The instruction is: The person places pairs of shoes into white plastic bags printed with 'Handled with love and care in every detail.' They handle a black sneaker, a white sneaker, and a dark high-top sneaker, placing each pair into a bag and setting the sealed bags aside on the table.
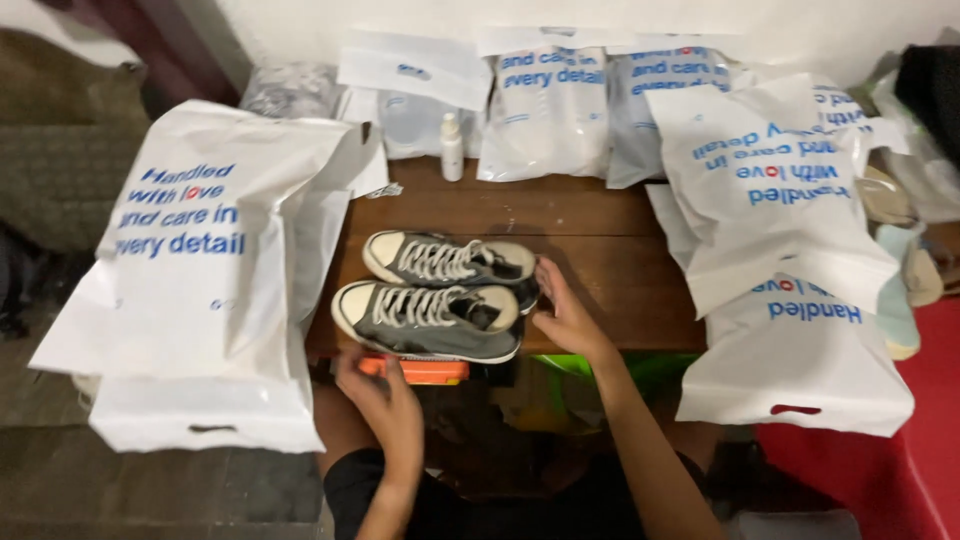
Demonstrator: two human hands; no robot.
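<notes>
Shoes: two grey canvas lace-up sneakers (432, 305), frame centre, on brown wooden worktop (600, 250).
Left hand (378, 392): fingers curled on flat orange object (420, 371).
Right hand (562, 315): open, touching sneaker heels.
Bags: white plastic mailer bags (200, 260), contents hidden.

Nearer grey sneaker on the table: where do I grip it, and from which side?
Probably grip the nearer grey sneaker at its heel collar, coming from the right, where the right hand already rests. It lies sole-down, toe pointing left, and the open collar gives fingers a rim to pinch. The left hand sits below the table edge.
</notes>
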